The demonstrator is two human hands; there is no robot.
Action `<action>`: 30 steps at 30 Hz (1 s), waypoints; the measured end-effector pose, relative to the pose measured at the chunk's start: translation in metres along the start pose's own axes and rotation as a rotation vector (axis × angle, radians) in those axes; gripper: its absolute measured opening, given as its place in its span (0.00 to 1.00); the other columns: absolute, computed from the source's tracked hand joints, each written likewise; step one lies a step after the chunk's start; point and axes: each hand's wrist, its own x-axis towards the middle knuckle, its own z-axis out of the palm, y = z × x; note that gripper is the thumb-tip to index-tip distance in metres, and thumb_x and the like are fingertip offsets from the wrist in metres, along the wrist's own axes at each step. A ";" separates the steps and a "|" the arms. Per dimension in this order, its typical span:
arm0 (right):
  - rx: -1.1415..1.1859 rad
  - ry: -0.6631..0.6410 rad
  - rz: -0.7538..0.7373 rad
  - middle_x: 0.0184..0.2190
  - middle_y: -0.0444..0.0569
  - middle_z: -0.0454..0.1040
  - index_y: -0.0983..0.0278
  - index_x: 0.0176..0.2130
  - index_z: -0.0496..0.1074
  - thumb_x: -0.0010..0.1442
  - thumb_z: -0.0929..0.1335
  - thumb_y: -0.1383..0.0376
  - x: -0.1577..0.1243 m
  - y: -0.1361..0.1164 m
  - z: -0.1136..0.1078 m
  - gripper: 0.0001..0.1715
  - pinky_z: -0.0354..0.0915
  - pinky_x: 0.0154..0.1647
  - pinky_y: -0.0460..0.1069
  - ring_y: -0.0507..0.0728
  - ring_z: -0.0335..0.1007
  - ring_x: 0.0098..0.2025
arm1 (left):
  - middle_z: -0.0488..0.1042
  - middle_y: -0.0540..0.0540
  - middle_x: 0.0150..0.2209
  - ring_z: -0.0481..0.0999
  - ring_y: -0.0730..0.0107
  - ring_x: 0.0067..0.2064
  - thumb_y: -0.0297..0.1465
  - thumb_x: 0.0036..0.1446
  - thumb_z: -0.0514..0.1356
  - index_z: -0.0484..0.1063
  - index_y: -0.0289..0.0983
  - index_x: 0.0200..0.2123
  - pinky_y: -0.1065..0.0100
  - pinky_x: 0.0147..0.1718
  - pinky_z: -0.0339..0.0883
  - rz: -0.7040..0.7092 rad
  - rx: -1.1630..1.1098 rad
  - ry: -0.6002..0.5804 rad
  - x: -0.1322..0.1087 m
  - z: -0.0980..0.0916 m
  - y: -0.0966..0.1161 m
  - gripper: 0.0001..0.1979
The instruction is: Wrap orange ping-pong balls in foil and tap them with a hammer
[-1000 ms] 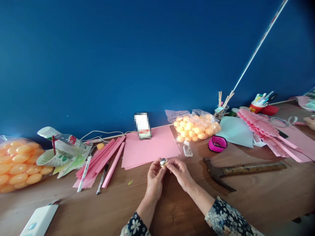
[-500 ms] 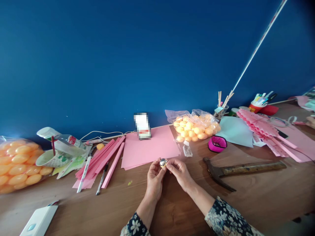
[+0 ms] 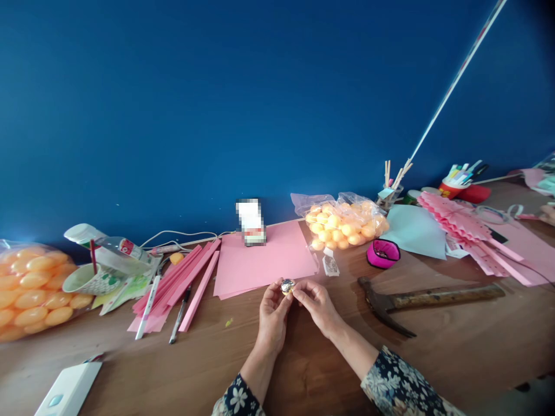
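Note:
Near the middle of the wooden table, both hands meet at a small shiny silver rounded piece (image 3: 287, 285), with a yellowish tint at its lower edge. My left hand (image 3: 273, 312) pinches it from the left between thumb and fingers. From the right, my right hand (image 3: 318, 306) has its thumb and forefinger pressed together at the piece's edge. The fingers partly cover it, and its exact kind cannot be made out. Just beyond the hands lie pink paper sheets (image 3: 264, 263) and a small clear packet (image 3: 330, 265).
A claw hammer (image 3: 442, 297) lies right of my hands, below a magenta pouch (image 3: 383, 254). Orange balls fill one bag (image 3: 342, 222) at the wall and another (image 3: 34, 289) at far left. Pink paper strips (image 3: 182, 283), pens and a paper cup (image 3: 93, 281) lie left.

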 end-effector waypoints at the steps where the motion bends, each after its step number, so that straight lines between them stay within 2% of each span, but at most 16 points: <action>1: -0.004 -0.001 0.002 0.24 0.44 0.70 0.64 0.29 0.70 0.54 0.67 0.60 0.000 0.000 0.000 0.09 0.59 0.28 0.46 0.51 0.61 0.26 | 0.73 0.46 0.43 0.71 0.68 0.46 0.27 0.45 0.64 0.68 0.40 0.44 0.66 0.48 0.61 -0.001 -0.001 0.001 0.000 0.000 0.000 0.20; 30: -0.041 -0.013 -0.003 0.24 0.43 0.70 0.64 0.29 0.69 0.55 0.67 0.61 0.000 0.003 0.000 0.08 0.59 0.27 0.46 0.50 0.60 0.25 | 0.72 0.45 0.43 0.71 0.69 0.45 0.26 0.45 0.64 0.68 0.39 0.44 0.66 0.47 0.61 -0.011 -0.028 0.002 0.001 -0.001 0.000 0.20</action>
